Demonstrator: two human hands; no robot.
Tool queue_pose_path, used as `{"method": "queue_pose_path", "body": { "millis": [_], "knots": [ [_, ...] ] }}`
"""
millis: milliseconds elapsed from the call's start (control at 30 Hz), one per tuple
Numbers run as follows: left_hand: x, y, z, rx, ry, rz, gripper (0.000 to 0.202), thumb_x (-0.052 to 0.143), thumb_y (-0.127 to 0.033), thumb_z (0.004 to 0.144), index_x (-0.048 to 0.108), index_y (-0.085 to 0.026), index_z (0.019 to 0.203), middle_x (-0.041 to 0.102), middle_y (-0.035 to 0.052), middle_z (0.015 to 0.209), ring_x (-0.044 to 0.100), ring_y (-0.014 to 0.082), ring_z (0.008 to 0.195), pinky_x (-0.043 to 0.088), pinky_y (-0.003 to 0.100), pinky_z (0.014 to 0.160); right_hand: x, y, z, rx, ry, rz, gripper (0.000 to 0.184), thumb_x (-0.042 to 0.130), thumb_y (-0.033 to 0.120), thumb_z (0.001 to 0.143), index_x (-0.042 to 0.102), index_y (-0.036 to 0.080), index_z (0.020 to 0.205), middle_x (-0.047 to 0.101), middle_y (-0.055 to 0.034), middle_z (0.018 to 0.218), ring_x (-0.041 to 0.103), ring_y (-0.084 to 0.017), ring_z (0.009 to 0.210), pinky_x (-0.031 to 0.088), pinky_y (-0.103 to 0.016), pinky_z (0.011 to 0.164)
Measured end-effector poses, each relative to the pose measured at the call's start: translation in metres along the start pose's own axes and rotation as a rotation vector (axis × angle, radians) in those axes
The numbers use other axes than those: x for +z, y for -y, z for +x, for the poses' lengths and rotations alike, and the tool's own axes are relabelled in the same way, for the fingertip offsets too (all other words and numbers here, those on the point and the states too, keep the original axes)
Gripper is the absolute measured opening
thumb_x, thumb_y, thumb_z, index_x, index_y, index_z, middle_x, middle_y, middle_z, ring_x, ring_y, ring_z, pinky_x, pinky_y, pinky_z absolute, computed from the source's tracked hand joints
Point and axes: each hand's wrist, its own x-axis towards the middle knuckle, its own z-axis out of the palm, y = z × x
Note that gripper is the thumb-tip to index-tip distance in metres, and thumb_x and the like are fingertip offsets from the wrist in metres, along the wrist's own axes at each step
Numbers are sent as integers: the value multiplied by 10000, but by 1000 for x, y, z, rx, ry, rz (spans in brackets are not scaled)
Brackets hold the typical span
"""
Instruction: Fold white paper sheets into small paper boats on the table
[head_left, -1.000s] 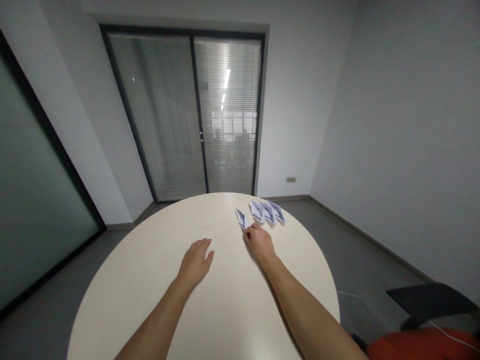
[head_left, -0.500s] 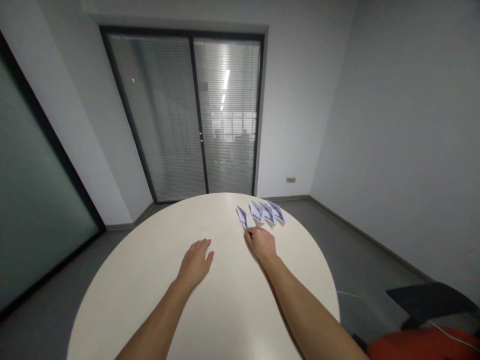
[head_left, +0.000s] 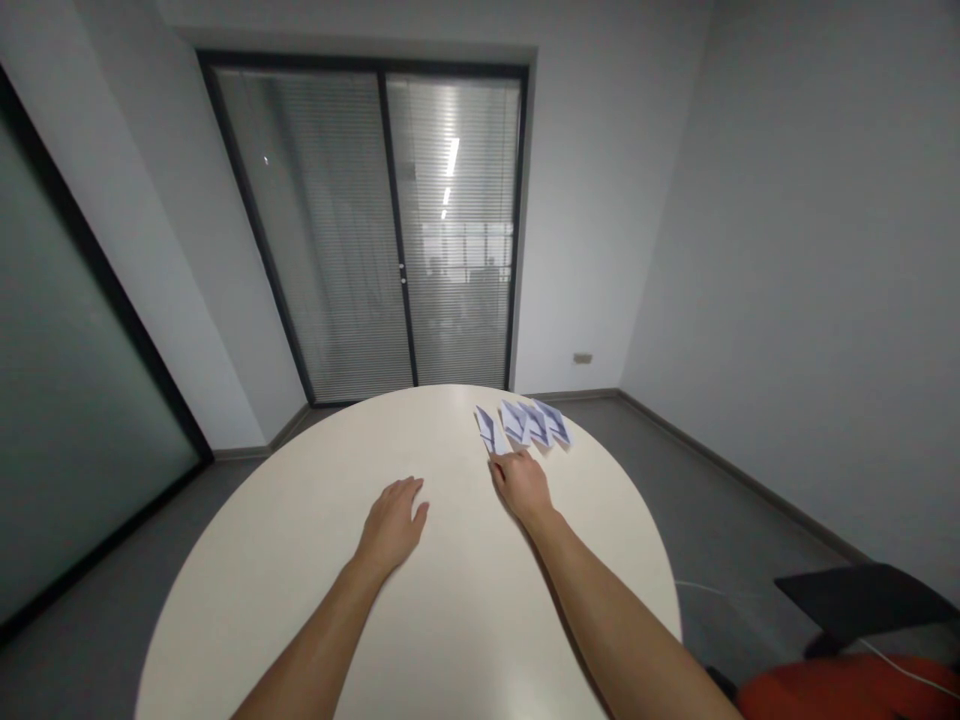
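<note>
So one folded paper (head_left: 490, 430) lay flat toward the far side of the tabletop (head_left: 300, 510), just left of three more folded papers (head_left: 535, 425) in a row. The right hand (head_left: 523, 481) had its fingers curled at the near end, couldn't tell if they were actually pinching. The left hand (head_left: 391, 522) lay palm-down, thumb spread from the fingers.

Right of centre, folded pale-lavender paper pieces (head_left: 535, 424) are showing darker blue-grey bands, and the round cream tabletop (head_left: 300, 510) below is looking plain. In the upper middle, a black-framed glass partition (head_left: 330, 230) is carrying fine horizontal grey stripes; at lower right, a rounded orange-red seat (head_left: 832, 688) is contrasting with a flat black chair part (head_left: 862, 598)
</note>
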Motion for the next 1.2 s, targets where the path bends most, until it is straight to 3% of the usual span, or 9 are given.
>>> {"method": "queue_pose_path", "body": {
  "millis": [367,533,667,767,867,1000,1200],
  "knots": [
    [3,-4,1,-18,27,29,422,489,-294,961,616,-139,1331,628,125,1398,551,272,1318,389,430,1167,14,-4,3,31,15,18,335,488,284,976,663,164,1236,719,-131,1111,583,-276,1090,432,-332,894],
    [-4,-10,1,-38,79,65,444,463,-313,974,611,-124,1348,596,141,1437,532,267,1346,366,418,1183,15,-5,3,42,28,61,548,496,248,952,470,162,1493,709,-128,1205,582,-291,1138,425,-351,942],
    [-10,-19,0,-33,145,114,506,439,-435,992,616,-146,1368,533,157,1499,472,311,1403,332,459,1195,11,-1,0,23,37,147,552,481,238,946,475,177,1495,688,-129,1269,600,-283,1151,426,-359,975],
    [-11,-27,1,-48,200,132,570,429,-514,985,579,-184,1425,456,150,1562,369,355,1471,288,497,1208,9,6,-4,-86,54,251,506,476,302,959,547,155,1438,652,-130,1349,587,-273,1215,411,-357,1044],
    [-12,-33,2,-51,251,117,634,422,-581,970,507,-227,1490,381,129,1612,268,384,1513,246,522,1218,8,14,-9,-217,132,317,644,529,432,943,456,145,1514,526,-137,1503,460,-302,1388,309,-414,1169],
    [-15,-36,2,-54,311,101,703,406,-649,951,432,-263,1537,301,118,1649,186,405,1533,190,551,1226,7,20,-15,-243,352,290,751,490,603,943,375,198,1565,301,-133,1638,233,-373,1518,166,-567,1217],
    [-17,-37,2,-67,350,86,730,370,-673,954,388,-264,1558,232,102,1673,129,385,1549,141,553,1237,3,20,-14,-236,392,284,747,475,616,946,383,203,1562,271,-136,1648,194,-368,1532,145,-565,1225]
  ]
}}
